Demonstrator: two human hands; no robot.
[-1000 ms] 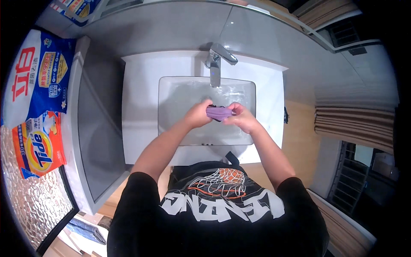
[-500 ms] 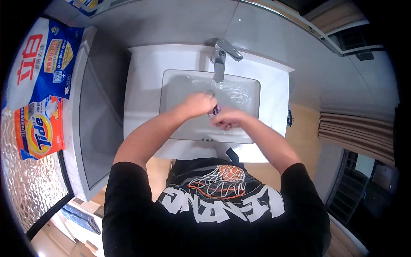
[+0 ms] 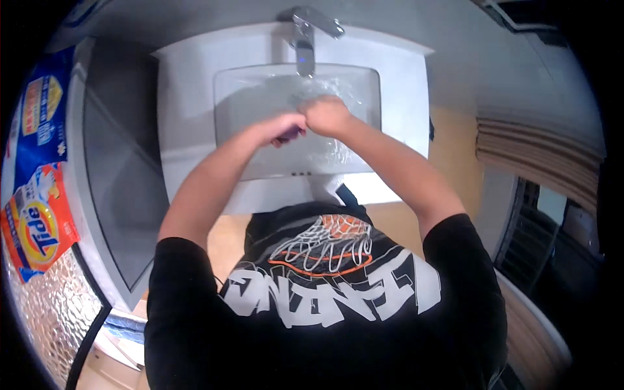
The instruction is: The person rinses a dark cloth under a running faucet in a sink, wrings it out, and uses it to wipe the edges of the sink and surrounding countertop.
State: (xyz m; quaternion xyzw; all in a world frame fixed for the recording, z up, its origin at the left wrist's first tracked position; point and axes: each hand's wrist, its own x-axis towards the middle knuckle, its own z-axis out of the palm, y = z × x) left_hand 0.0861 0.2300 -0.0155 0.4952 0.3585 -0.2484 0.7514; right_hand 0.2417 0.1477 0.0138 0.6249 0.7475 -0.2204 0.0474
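Note:
Both my hands are together over the white sink (image 3: 229,140), below the tap (image 3: 304,55). My left hand (image 3: 284,127) is closed on a small, crumpled dark purple thing (image 3: 290,134), which looks like cloth and shows below the fingers. Right against it, a little farther back, my right hand (image 3: 327,117) is curled into a fist with its back up. Those fingers are turned away, so what they grip is hidden. Water glistens in the basin around the hands.
The sink sits in a white countertop (image 3: 185,123). To the left, an orange detergent bag (image 3: 42,221) and a blue one (image 3: 44,110) lie on a ledge beside a grey panel (image 3: 123,149). Brown folded curtains (image 3: 539,153) hang at the right.
My right hand has moved back toward the tap and now sits farther back than the left. My left hand has turned and come slightly nearer. The whole view has shifted.

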